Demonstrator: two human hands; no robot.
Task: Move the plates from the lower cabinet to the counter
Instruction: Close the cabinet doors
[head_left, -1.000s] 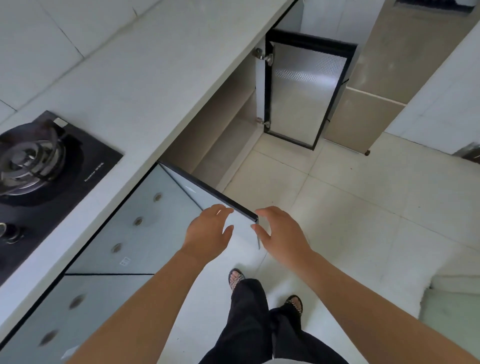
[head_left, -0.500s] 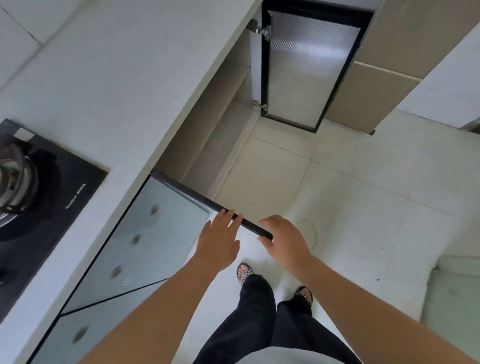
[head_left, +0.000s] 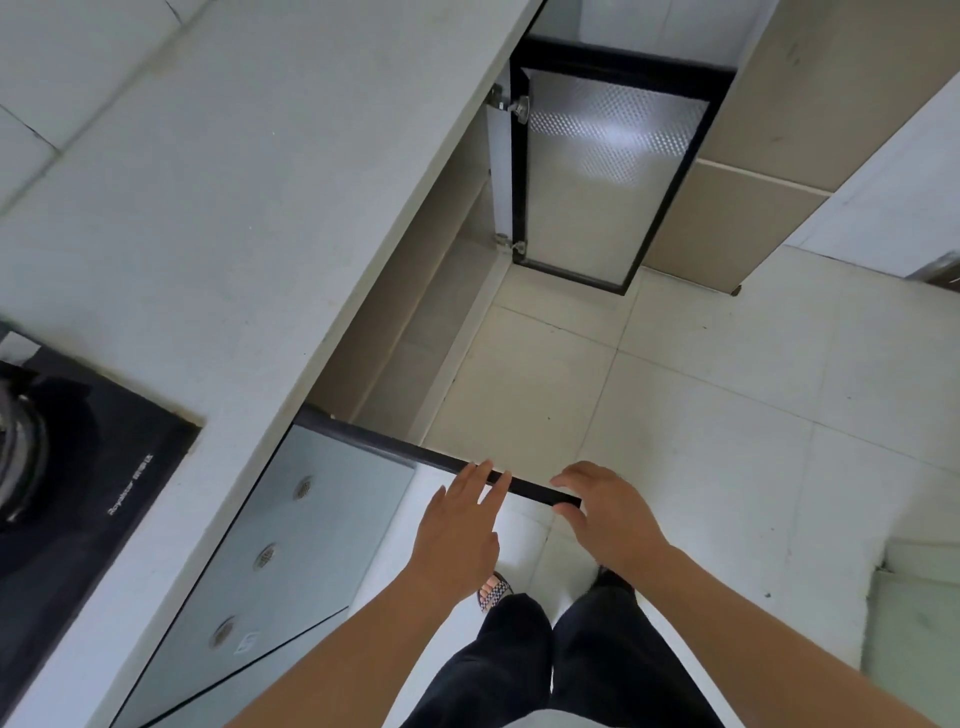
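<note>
Lower cabinet (head_left: 415, 332) stands open; the visible part of its interior shows bare shelf, and any plates may sit deeper under the desk (head_left: 249, 197), out of view. Near door (head_left: 441, 465) swung outward. Left hand (head_left: 460, 525) rests flat, fingers extended over the door's dark top edge. Right hand (head_left: 605, 512) curls around that edge at its free end. Far door (head_left: 602, 182) also open. Stove (head_left: 57, 467) on the desk at left.
</note>
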